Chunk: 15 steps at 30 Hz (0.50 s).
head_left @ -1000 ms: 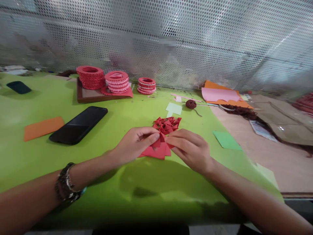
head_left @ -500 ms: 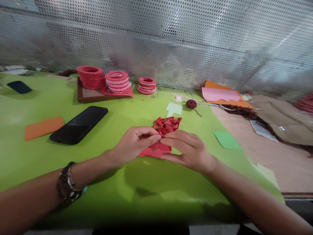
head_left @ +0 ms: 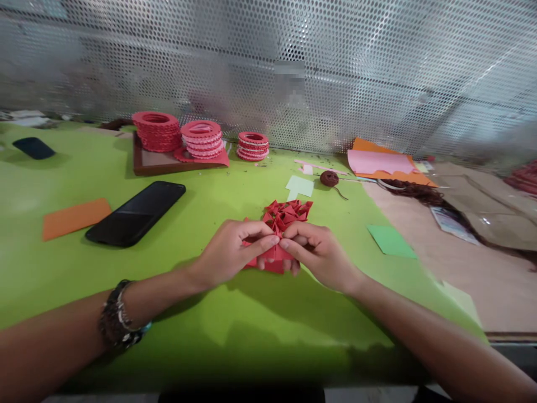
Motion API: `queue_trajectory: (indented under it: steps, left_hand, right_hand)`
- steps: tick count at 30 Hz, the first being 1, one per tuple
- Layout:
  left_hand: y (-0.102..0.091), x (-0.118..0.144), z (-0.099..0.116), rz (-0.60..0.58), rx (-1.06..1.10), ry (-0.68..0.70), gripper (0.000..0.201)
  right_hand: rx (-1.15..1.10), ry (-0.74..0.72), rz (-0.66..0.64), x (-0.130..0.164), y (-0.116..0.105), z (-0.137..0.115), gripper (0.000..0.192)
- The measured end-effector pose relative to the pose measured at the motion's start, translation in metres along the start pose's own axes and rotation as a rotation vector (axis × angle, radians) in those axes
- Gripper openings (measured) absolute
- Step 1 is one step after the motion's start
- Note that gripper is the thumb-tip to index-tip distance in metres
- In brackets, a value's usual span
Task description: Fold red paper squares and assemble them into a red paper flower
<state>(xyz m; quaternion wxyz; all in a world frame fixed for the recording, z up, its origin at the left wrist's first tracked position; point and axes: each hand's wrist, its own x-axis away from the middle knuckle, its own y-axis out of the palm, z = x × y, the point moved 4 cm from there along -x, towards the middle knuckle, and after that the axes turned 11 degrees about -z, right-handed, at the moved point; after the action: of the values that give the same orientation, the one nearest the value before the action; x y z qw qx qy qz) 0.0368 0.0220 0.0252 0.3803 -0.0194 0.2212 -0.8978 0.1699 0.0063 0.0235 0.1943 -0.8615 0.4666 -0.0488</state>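
On the green table [head_left: 104, 263], we have drawn both hands together; left hand [head_left: 235, 252] and right hand [head_left: 319, 254] fingers now pinch the red paper piece [head_left: 272, 254], creasing it.

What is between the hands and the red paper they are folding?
Nothing visible. The fingers of the left hand and the right hand already pinch the red paper from both sides, just in front of the pile of folded red pieces.

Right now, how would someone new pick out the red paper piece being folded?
On the green table, look centre, just in front of the pile of folded red pieces. The red paper piece is pinched between left hand and right hand, unlike the loose pile.
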Motion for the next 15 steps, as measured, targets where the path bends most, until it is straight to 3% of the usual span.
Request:
queue_trajectory:
  steps: [5,11,15]
  left_hand:
    - [0.0037,-0.0007,-0.0031,-0.046,0.028,-0.025,0.016]
    - [0.0052,0.0015,-0.0001,-0.052,-0.129,0.006,0.019]
    - [0.0047,0.0011,-0.0005,-0.077,-0.066,-0.02,0.019]
  right_hand:
    - [0.021,0.003,-0.017,0.0011,0.0014,0.0014,0.017]
    - [0.096,-0.034,0.014,0.002,0.0049,-0.006,0.017]
    - [0.134,-0.079,0.016,0.0029,0.0054,-0.0078,0.017]
